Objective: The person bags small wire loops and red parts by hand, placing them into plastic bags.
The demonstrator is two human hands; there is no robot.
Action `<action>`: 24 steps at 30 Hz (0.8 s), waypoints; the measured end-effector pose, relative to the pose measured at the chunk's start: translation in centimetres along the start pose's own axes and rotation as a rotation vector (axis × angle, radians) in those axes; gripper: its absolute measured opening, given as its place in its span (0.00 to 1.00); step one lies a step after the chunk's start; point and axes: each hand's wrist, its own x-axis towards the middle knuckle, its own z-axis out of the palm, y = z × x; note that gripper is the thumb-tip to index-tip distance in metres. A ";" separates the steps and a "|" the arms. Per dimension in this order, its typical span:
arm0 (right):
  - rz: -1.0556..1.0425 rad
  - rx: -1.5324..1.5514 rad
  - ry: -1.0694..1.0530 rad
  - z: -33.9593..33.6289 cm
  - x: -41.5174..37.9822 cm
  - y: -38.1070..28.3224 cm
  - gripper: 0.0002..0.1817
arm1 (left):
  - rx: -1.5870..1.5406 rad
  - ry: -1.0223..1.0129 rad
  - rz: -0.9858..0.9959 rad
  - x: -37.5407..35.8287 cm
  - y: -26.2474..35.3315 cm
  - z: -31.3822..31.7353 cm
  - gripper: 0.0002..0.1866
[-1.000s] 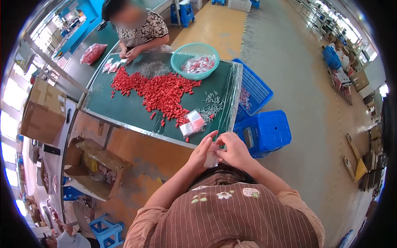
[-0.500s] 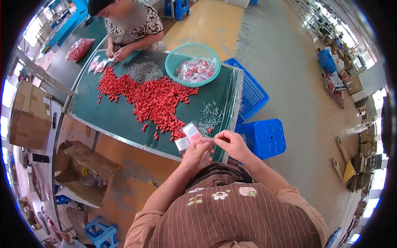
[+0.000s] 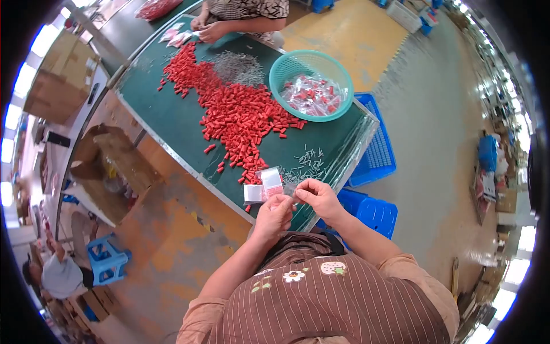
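Note:
My left hand [image 3: 275, 215] and my right hand [image 3: 319, 199] meet over the near corner of the table. Both are closed, fingertips pinching a small clear plastic bag [image 3: 290, 189] between them; its contents cannot be made out. Just beyond my left hand lie two stacks of flat zip bags with white and red print, one upright stack [image 3: 272, 180] and one sideways stack [image 3: 252, 194]. Grey screws [image 3: 310, 163] are scattered past my right hand. A large heap of red plastic wall plugs [image 3: 238, 117] spreads up the table.
The green table [image 3: 172, 123] also bears a pile of grey screws [image 3: 240, 67] and a turquoise basket [image 3: 338, 112] of filled bags. A co-worker's hands [image 3: 211, 30] work at the far end. Right of the table are a blue crate [image 3: 375, 149] and blue stool [image 3: 375, 215]; left, an open carton [image 3: 129, 163].
The view has turned and shifted, so the table sits further right and up. My hands remain together; the clear bag between them now shows beyond the fingertips instead of hanging below my left hand.

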 end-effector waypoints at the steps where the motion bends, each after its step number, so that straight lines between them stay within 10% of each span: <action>1: 0.009 0.031 -0.007 -0.7 0.3 -0.1 0.07 | -0.006 0.015 -0.003 0.1 -0.3 0.6 0.08; 11: 0.014 -0.474 -0.529 -7.4 1.8 -4.4 0.11 | 0.843 0.252 0.549 -0.9 -0.4 4.7 0.09; 24: -0.117 -0.596 -0.671 -8.0 2.3 -6.8 0.10 | 0.901 0.363 0.454 -0.7 -1.2 6.7 0.08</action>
